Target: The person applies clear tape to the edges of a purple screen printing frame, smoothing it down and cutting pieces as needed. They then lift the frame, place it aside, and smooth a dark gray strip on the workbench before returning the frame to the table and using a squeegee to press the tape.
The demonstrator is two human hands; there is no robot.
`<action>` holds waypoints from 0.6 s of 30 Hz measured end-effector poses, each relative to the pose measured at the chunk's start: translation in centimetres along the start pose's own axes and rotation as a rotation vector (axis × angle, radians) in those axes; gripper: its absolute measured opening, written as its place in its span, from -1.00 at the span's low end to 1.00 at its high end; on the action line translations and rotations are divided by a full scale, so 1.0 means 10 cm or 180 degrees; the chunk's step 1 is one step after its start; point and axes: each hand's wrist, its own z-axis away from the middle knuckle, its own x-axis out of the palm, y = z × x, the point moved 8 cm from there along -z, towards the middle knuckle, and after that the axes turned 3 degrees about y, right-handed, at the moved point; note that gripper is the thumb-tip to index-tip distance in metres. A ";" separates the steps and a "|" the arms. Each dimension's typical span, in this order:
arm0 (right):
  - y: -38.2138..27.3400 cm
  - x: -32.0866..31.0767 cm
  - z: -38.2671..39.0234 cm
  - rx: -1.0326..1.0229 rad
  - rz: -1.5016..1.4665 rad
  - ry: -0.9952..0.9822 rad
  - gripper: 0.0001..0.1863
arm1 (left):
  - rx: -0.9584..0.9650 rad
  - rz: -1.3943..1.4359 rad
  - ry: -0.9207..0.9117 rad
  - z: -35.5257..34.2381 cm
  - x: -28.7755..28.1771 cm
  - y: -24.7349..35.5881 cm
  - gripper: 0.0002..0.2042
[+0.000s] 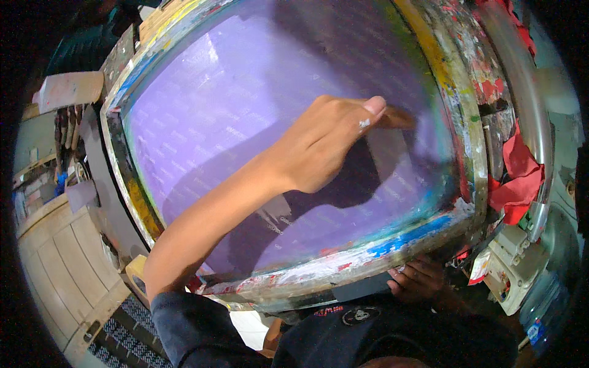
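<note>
At the far left a whitish plastic container (pixel 70 89) sits beside the frame's outer corner, and below it stands a pale slatted panel (pixel 73 264). From the lower left, a dark sleeve (pixel 190 325) gives way to a bare forearm that slants up and rightward across a wooden frame (pixel 144 205) thickly smeared with yellow, blue, white and red paint. Inside that frame, a purple sheet (pixel 196 135) with pale repeated marks spreads beneath the forearm and out to both sides of it, broad shadows lying over it. The left hand (pixel 328 138) is over the right half of this sheet, its back turned up and the wrist bent; the fingers are partly curled, one nail showing at the tip with a white smear just below it. The undersides of the fingers are hidden, so whether they grasp anything or touch the sheet cannot be told. Lower and to the right, the right hand (pixel 420 277) is in shade at the frame's near edge, fingers bent toward its outer side; how firmly it grips there is unclear. Farther right, a crumpled red cloth (pixel 518 178) hangs beside the frame, against a curved metal rail (pixel 541 122).
</note>
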 end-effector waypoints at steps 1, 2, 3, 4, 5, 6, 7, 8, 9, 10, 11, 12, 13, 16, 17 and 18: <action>0.02 0.00 0.01 -0.0014 -0.0002 -0.0005 -0.73 | -0.0109 -0.0189 -0.0045 -0.01 -0.03 0.08 -0.43; 0.01 0.03 0.03 -0.0030 0.0047 0.0027 -0.73 | -0.0224 -0.0377 -0.0086 0.01 -0.06 0.11 -0.42; 0.01 0.00 0.06 -0.0049 0.0110 0.0059 -0.73 | 0.0018 -0.0287 -0.0104 0.04 -0.06 0.13 -0.49; 0.01 0.01 0.10 -0.0101 0.0208 0.0095 -0.72 | 0.0249 -0.0216 -0.0109 0.05 -0.05 0.13 -0.53; 0.02 0.02 0.12 -0.0176 0.0286 0.0139 -0.72 | 0.0284 -0.0114 -0.0072 0.12 -0.08 0.15 -0.53; 0.02 0.03 0.16 -0.0202 0.0380 0.0190 -0.72 | 0.0333 0.0007 -0.0053 0.15 -0.11 0.18 -0.53; 0.02 0.03 0.18 -0.0229 0.0466 0.0219 -0.72 | 0.0197 0.0172 0.0007 0.20 -0.21 0.32 -0.48; 0.01 0.02 0.21 -0.0251 0.0521 0.0239 -0.72 | 0.0096 0.0229 0.0061 0.28 -0.25 0.37 -0.44; -0.02 0.04 0.23 -0.0290 0.0594 0.0270 -0.71 | -0.0003 0.0279 0.0119 0.37 -0.30 0.43 -0.41; -0.01 0.04 0.26 -0.0247 0.0597 0.0250 -0.71 | -0.0071 0.0222 0.0168 0.46 -0.32 0.45 -0.40; 0.01 0.04 0.28 -0.0211 0.0569 0.0200 -0.70 | -0.0138 0.0167 0.0212 0.55 -0.32 0.46 -0.40; 0.02 0.05 0.29 -0.0167 0.0564 0.0150 -0.69 | -0.0198 0.0112 0.0240 0.65 -0.32 0.45 -0.40; 0.03 0.05 0.29 -0.0137 0.0541 0.0091 -0.68 | -0.0264 0.0061 0.0283 0.78 -0.33 0.43 -0.39; 0.05 0.06 0.27 -0.0047 0.0516 -0.0070 -0.66 | 0.0386 -0.1300 0.0212 1.20 -0.48 0.36 -0.51; 0.05 0.07 0.26 -0.0022 0.0517 -0.0132 -0.65 | -0.0088 -0.0568 0.0319 1.21 -0.39 0.21 -0.57; 0.07 0.08 0.26 0.0005 0.0533 -0.0181 -0.64 | -0.0281 -0.0183 0.0364 1.09 -0.38 0.24 -0.50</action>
